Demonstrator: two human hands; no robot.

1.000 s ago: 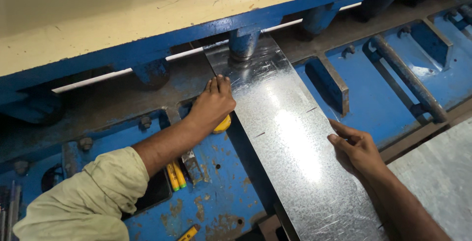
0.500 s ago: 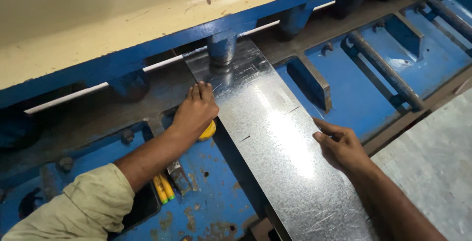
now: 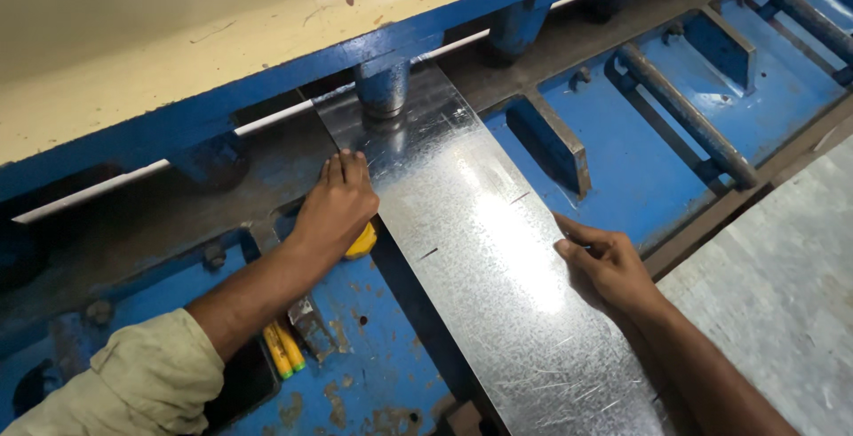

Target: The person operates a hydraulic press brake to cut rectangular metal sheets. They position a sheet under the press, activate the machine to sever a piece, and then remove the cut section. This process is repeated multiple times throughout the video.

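Your left hand lies flat and open against the left edge of the metal sheet, and your right hand presses open fingers to its right edge, so neither grasps it; together they square it. The sheet lies lengthwise on the blue machine bed, its far end under the round clamp foot. A yellow object sits beneath your left palm.

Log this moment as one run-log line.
left hand: flat at metal sheet left edge | right hand: on right edge | sheet: under blue shear
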